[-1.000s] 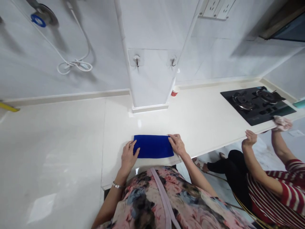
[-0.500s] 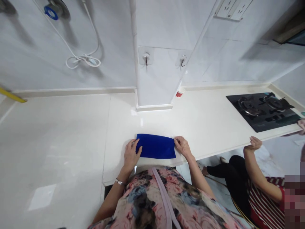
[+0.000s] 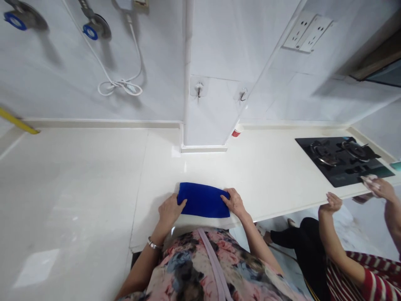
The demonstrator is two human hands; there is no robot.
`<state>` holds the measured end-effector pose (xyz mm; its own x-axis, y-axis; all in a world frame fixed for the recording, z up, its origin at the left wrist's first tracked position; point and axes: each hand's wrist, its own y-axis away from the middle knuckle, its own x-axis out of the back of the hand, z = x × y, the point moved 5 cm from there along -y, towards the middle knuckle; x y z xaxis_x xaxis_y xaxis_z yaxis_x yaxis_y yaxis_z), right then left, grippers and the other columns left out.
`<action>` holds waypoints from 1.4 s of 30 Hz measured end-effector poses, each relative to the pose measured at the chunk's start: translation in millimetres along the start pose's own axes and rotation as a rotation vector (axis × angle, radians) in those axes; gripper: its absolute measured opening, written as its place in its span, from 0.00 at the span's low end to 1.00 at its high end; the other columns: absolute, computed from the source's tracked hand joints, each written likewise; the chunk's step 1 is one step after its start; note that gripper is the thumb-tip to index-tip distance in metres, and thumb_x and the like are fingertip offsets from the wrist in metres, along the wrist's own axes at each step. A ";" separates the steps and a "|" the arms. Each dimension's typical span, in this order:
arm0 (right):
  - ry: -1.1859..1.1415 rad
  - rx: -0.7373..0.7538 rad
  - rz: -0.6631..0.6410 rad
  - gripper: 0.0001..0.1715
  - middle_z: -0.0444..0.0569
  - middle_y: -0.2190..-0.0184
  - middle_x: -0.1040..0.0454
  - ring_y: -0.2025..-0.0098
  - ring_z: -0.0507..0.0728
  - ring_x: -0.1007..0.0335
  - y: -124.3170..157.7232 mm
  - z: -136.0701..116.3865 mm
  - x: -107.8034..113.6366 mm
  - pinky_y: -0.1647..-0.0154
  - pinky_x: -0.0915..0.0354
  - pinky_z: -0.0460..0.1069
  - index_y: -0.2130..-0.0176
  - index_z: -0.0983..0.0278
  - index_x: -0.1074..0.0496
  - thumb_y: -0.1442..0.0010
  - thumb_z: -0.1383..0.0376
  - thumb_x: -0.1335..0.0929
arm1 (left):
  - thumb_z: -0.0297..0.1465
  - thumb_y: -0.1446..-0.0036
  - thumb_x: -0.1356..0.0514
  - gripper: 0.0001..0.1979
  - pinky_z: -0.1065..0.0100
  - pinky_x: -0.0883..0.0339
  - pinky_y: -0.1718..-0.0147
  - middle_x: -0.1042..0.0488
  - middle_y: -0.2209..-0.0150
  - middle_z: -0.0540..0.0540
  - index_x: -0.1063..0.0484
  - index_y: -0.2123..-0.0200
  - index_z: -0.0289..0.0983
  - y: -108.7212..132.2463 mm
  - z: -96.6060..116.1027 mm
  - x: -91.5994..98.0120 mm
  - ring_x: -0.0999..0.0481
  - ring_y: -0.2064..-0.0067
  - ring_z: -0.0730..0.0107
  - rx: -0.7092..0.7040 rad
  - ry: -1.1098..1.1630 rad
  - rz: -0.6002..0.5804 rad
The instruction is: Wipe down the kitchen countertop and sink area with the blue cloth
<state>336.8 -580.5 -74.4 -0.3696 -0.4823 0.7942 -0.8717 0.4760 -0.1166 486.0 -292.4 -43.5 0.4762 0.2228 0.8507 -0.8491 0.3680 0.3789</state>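
A folded blue cloth (image 3: 203,200) is held out flat at the front of the white countertop (image 3: 263,167). My left hand (image 3: 171,209) grips its left end, thumb on top and the other fingers hidden beneath or behind the edge. At the right end, my right hand (image 3: 234,201) pinches the cloth the same way, thumb over its upper face. Whether the cloth rests on the counter or is slightly raised, I cannot tell.
A black gas hob (image 3: 341,161) is set into the counter at the right. Beside it a co-worker's hand (image 3: 377,186) holds a pale cloth; their other hand (image 3: 330,202) touches the counter edge. A paper cup (image 3: 237,131) stands behind the wall pillar (image 3: 206,121).
My fingers have closed round both ends of the blue cloth, thumbs now on top. The co-worker's far hand has come into view by the hob. The camera view has tilted slightly up.
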 end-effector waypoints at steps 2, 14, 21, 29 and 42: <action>0.005 0.013 0.006 0.10 0.54 0.59 0.22 0.54 0.62 0.25 -3.7 -6.7 -0.9 0.48 0.27 0.58 0.58 0.61 0.26 0.39 0.61 0.33 | 0.43 0.31 0.45 0.24 0.49 0.28 0.44 0.20 0.45 0.32 0.28 0.41 0.35 -0.1 -1.3 -6.7 0.22 0.42 0.46 -0.066 0.033 0.054; -0.325 -0.066 0.004 0.23 0.48 0.60 0.18 0.62 0.59 0.20 2.8 -24.9 -5.3 0.55 0.23 0.55 0.45 0.58 0.30 0.39 0.57 0.34 | 0.55 0.40 0.38 0.29 0.56 0.25 0.45 0.19 0.51 0.40 0.26 0.49 0.37 -5.2 49.1 27.2 0.20 0.48 0.54 -0.319 1.100 0.008; -0.425 0.120 0.209 0.45 0.64 0.33 0.30 0.37 0.65 0.27 -24.3 -70.1 32.6 0.40 0.26 0.61 0.27 0.62 0.43 0.35 0.51 0.30 | 0.44 0.38 0.37 0.14 0.59 0.25 0.49 0.19 0.50 0.40 0.28 0.60 0.39 36.9 137.1 122.0 0.20 0.53 0.59 -0.869 0.787 -0.054; -0.305 0.347 -0.249 0.19 0.52 0.45 0.18 0.38 0.63 0.24 24.0 -64.5 19.6 0.31 0.35 0.64 0.49 0.56 0.20 0.30 0.53 0.35 | 0.34 0.39 0.39 0.16 0.56 0.27 0.45 0.19 0.45 0.40 0.24 0.48 0.41 60.4 94.7 21.8 0.18 0.47 0.52 -0.910 0.274 -0.389; 0.009 0.214 -0.127 0.39 0.59 0.27 0.37 0.27 0.71 0.42 -26.1 -111.1 -39.0 0.28 0.42 0.72 0.27 0.59 0.39 0.30 0.51 0.35 | 0.39 0.32 0.45 0.22 0.48 0.34 0.32 0.27 0.35 0.33 0.31 0.40 0.37 -75.8 -7.1 39.7 0.28 0.33 0.52 -0.337 0.334 0.325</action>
<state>409.7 -492.4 -36.0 -0.2508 -0.5209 0.8159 -0.9596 0.2449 -0.1387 570.9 -305.1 -41.1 0.2958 0.6254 0.7220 -0.8704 0.4880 -0.0661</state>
